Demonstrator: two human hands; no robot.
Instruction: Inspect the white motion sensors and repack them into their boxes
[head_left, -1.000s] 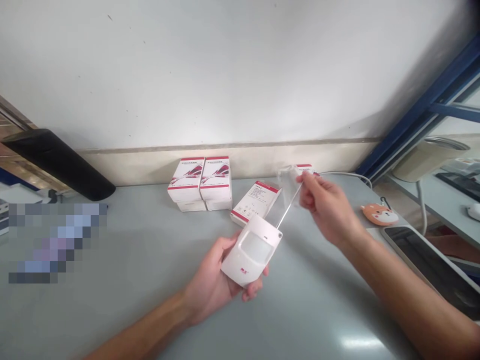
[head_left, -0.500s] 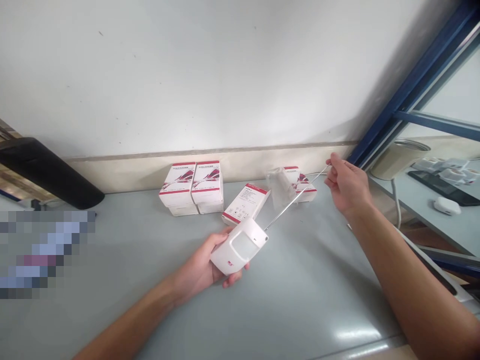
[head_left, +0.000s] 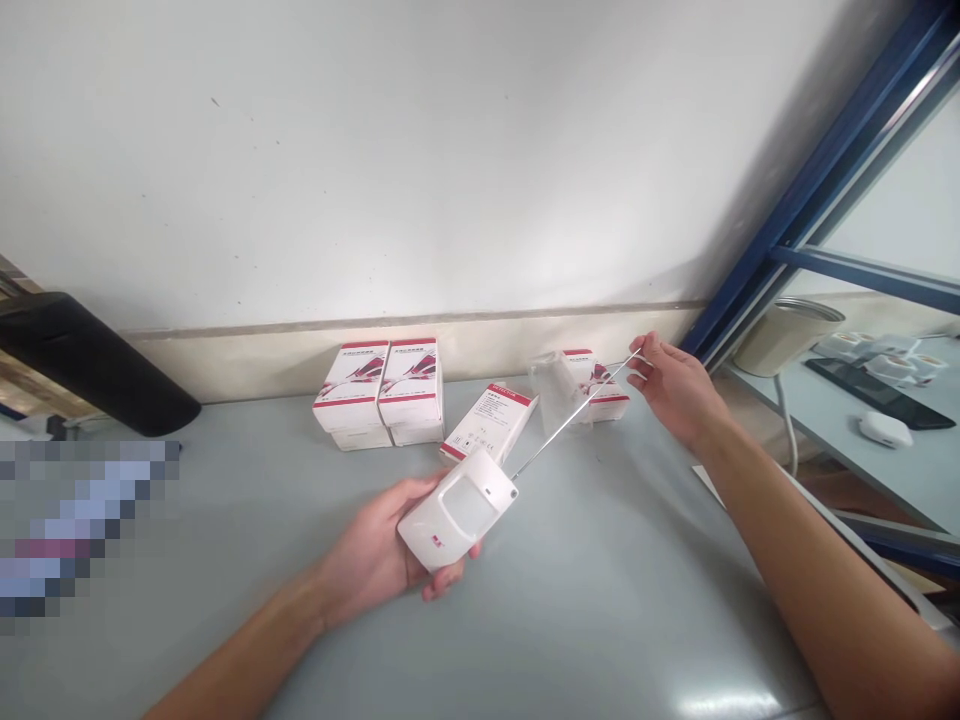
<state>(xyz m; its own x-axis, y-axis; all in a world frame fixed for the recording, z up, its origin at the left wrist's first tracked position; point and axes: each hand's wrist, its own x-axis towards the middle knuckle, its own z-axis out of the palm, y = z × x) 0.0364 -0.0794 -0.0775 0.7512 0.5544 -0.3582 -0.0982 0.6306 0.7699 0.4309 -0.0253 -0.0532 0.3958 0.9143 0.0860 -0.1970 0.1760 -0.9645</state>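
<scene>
A white motion detector (head_left: pixel 459 508) with a pale window and a small red logo rests in my left hand (head_left: pixel 379 545), whose fingers wrap round its side and underneath. From its upper right corner a thin metal antenna (head_left: pixel 570 420) sticks out, drawn long, slanting up to the right. My right hand (head_left: pixel 675 390) pinches the antenna's far tip between thumb and fingers. Just behind the detector lies a white and red box (head_left: pixel 491 420). A clear plastic bag (head_left: pixel 559 390) sits beyond the antenna, against another box (head_left: pixel 606 398).
Two pairs of stacked-looking detector boxes (head_left: pixel 352 390) stand by the wall at left. A long black object (head_left: pixel 97 360) is at far left, near a pixelated area. On the right are a blue frame (head_left: pixel 795 190), a beige can (head_left: pixel 787 335) and a white case (head_left: pixel 885 430).
Both hands have shifted slightly left and down in view with the detector and its antenna. The view itself has moved a little. My grip on each looks the same.
</scene>
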